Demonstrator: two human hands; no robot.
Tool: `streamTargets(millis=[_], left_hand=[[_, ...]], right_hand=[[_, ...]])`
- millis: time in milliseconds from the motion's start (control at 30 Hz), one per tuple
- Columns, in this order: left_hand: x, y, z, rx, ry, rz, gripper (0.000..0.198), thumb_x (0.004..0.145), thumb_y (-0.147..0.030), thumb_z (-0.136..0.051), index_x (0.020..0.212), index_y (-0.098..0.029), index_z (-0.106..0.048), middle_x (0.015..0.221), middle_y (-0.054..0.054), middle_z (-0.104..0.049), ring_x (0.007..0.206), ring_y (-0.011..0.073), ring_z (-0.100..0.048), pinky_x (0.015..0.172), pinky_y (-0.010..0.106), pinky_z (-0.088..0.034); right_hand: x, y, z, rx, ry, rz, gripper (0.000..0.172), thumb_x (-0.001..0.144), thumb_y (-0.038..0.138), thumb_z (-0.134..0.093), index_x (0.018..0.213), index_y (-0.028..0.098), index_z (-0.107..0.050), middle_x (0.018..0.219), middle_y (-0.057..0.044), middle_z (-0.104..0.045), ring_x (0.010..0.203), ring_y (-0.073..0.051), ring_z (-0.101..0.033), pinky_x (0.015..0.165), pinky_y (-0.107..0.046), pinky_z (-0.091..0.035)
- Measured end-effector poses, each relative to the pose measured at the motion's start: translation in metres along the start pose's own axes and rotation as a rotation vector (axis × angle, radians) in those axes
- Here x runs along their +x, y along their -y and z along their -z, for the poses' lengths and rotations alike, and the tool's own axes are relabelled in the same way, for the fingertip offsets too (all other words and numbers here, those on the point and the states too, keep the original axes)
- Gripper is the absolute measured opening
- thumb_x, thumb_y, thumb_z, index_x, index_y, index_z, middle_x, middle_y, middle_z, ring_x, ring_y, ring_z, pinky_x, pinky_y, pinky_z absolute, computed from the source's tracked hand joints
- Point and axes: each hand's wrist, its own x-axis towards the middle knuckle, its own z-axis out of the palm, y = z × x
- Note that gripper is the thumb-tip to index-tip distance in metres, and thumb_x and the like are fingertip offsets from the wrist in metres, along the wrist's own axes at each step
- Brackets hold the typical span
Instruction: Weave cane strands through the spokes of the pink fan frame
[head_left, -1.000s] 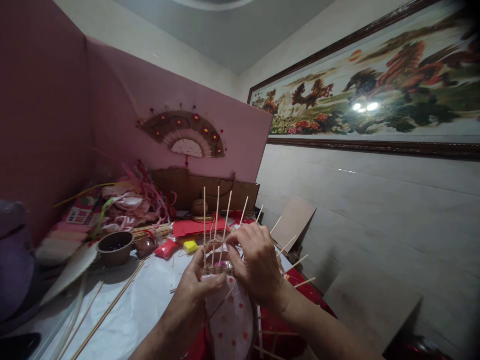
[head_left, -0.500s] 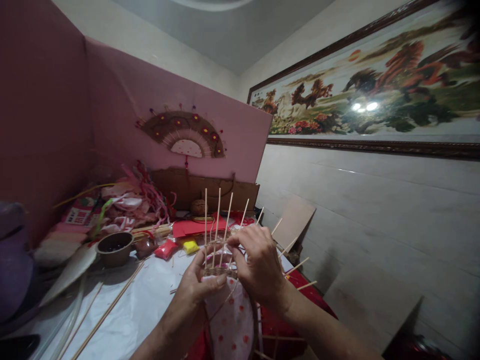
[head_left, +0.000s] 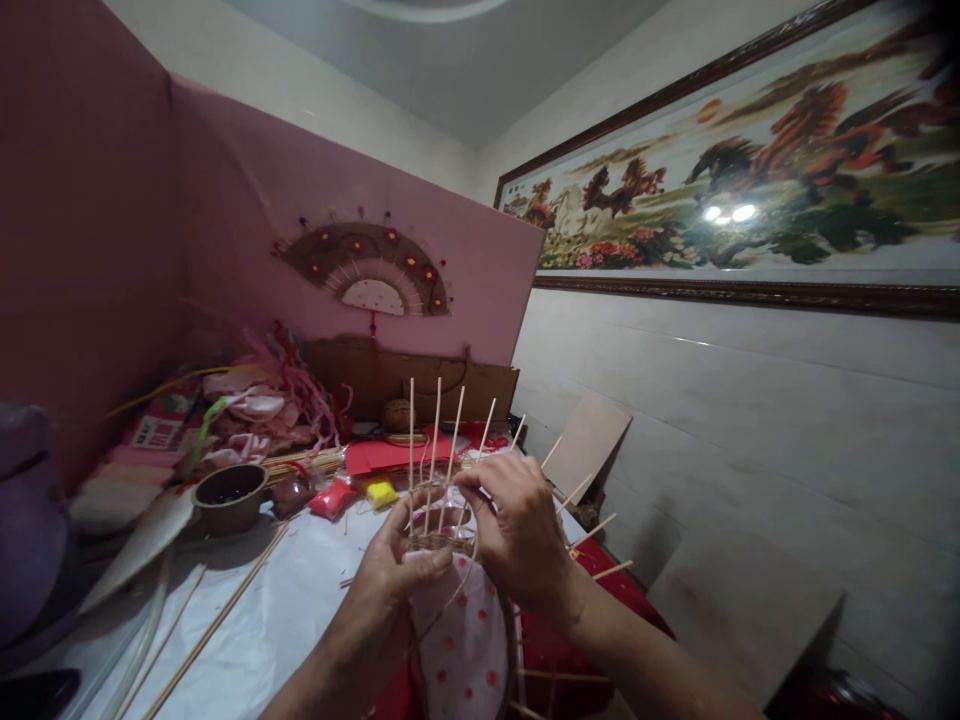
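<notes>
My left hand (head_left: 394, 565) grips the rim of a half-woven fan frame (head_left: 457, 640): a white, red-dotted cloth panel with several thin bamboo sticks (head_left: 436, 440) fanning up and to the right. The thumb presses on the cloth beside a band of brown woven cord (head_left: 442, 543). My right hand (head_left: 517, 535) is closed in a pinch on a thin brown cord strand (head_left: 431, 487) that loops between the sticks just above the woven band.
A brown bowl (head_left: 230, 495), loose long sticks (head_left: 225, 612), red and yellow packets (head_left: 352, 494), red paper and a pile of pink ribbons lie on the white-covered table (head_left: 277, 620). A finished fan (head_left: 369, 268) hangs on the pink board behind. A framed horse picture (head_left: 750, 190) is on the right wall.
My right hand has shifted slightly down and right, drawing the cord strand through the sticks. The left hand and the frame have barely moved.
</notes>
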Motion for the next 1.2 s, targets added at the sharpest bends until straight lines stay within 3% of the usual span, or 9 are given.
streamTargets(millis=[333, 633, 933, 1100, 1200], left_hand=[[0.000, -0.001, -0.002, -0.035, -0.029, -0.001, 0.061, 0.062, -0.010, -0.077, 0.118, -0.021, -0.054, 0.102, 0.013, -0.067, 0.076, 0.0232, -0.067, 0.066, 0.031, -0.048], [0.000, -0.001, -0.001, 0.007, -0.030, -0.013, 0.060, 0.066, -0.009, -0.073, 0.121, -0.023, -0.051, 0.119, 0.014, -0.060, 0.077, 0.0216, -0.066, 0.065, 0.032, -0.048], [-0.002, 0.000, -0.002, 0.016, -0.009, -0.012, 0.060, 0.068, -0.010, -0.071, 0.122, -0.023, -0.048, 0.112, 0.013, -0.063, 0.075, 0.0209, -0.065, 0.066, 0.033, -0.047], [-0.001, -0.002, -0.002, 0.025, -0.028, 0.002, 0.059, 0.068, -0.007, -0.070, 0.120, -0.022, -0.047, 0.106, 0.013, -0.065, 0.071, 0.0188, -0.064, 0.066, 0.032, -0.047], [-0.001, -0.001, -0.001, 0.024, -0.012, 0.008, 0.061, 0.069, -0.008, -0.070, 0.122, -0.021, -0.044, 0.103, 0.014, -0.065, 0.066, 0.0177, -0.063, 0.064, 0.032, -0.046]], right_hand=[[0.001, 0.000, 0.000, -0.019, -0.003, -0.021, 0.013, 0.082, 0.014, -0.053, 0.080, 0.018, -0.065, 0.078, -0.004, -0.067, 0.077, -0.018, -0.056, 0.075, -0.032, -0.035], [0.000, -0.001, 0.000, 0.009, -0.009, -0.027, 0.017, 0.084, 0.013, -0.049, 0.082, 0.018, -0.065, 0.080, -0.005, -0.067, 0.078, -0.020, -0.057, 0.075, -0.034, -0.036], [0.002, -0.006, 0.001, 0.050, -0.054, -0.018, 0.025, 0.088, 0.013, -0.042, 0.098, 0.016, -0.065, 0.080, -0.007, -0.065, 0.077, -0.020, -0.057, 0.072, -0.035, -0.042], [0.005, -0.010, 0.012, 0.081, -0.248, -0.092, 0.021, 0.090, 0.018, -0.048, 0.107, 0.017, -0.059, 0.089, -0.006, -0.064, 0.083, -0.019, -0.057, 0.074, -0.034, -0.045], [0.002, -0.010, 0.017, 0.135, -0.379, -0.121, 0.009, 0.084, 0.022, -0.061, 0.092, 0.019, -0.060, 0.077, -0.001, -0.062, 0.072, -0.015, -0.055, 0.068, -0.029, -0.045]])
